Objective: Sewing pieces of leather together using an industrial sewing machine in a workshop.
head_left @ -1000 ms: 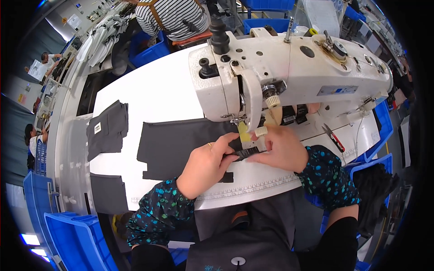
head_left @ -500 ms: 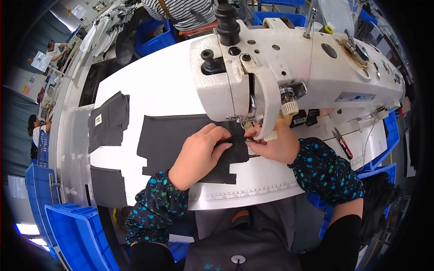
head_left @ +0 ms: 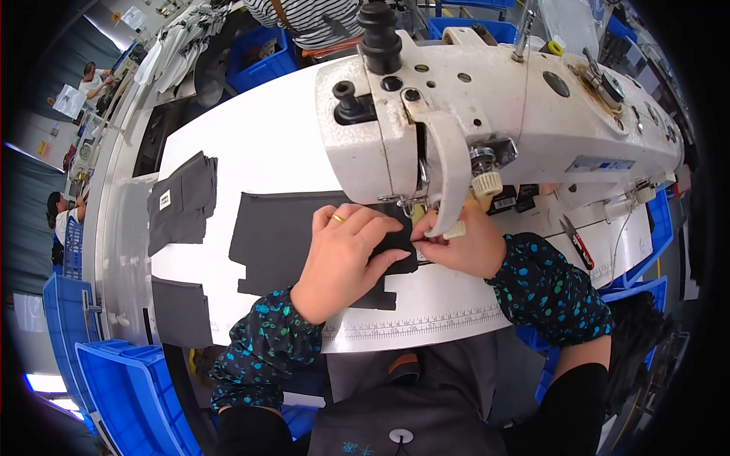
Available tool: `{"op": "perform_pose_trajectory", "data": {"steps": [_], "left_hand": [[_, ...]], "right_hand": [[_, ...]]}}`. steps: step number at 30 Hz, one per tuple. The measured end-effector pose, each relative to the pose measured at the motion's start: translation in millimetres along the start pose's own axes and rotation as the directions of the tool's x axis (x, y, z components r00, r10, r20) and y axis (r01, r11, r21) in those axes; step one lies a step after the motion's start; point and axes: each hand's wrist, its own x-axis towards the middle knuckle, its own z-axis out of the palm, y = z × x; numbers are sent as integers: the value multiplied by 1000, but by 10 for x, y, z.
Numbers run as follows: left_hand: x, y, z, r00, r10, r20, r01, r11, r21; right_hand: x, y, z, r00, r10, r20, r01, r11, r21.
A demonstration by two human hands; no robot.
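A dark grey fabric panel (head_left: 277,235) with notched lower corners lies flat beneath the head of a white sewing machine (head_left: 456,114). My left hand (head_left: 346,262), with a ring on one finger, rests on the panel's right part; its thumb and fingertips are apart. Close to the presser foot (head_left: 411,207), my right hand (head_left: 468,243) has thumb and forefinger pinched at the panel's right edge. The machine's curved white guard partly hides that hand. Whether anything small is also in the pinch is hidden.
Folded dark fabric pieces (head_left: 182,201) and another dark piece (head_left: 181,311) lie at the left. Red-handled scissors (head_left: 578,243) rest at the right. A printed ruler (head_left: 411,325) runs along the front edge. Blue bins (head_left: 133,395) stand around the table; a person in stripes (head_left: 312,23) sits beyond.
My left hand has shifted slightly right and its thumb and fingers have spread across the fabric. The right hand stays almost in place at the edge.
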Motion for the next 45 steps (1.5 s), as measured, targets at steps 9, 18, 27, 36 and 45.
{"op": "perform_pose_trajectory", "data": {"steps": [9,18,27,36,45], "left_hand": [[28,-132,-127,993,-82,85,97,978,-185],[-46,123,-203,911,145,386,128,790,-599],[-48,17,23,939,-110,324,235,897,-374],[170,-241,51,921,-231,312,284,949,-135],[220,-286,62,915,-263,306,305,947,-99]], "right_hand": [[-49,51,-35,958,-275,83,287,902,-322],[-52,55,43,962,-225,154,261,925,-276],[-45,52,78,893,-402,-205,374,913,-161],[-250,16,120,755,-612,235,618,545,-566],[-318,-12,158,797,-555,240,575,573,-584]]}}
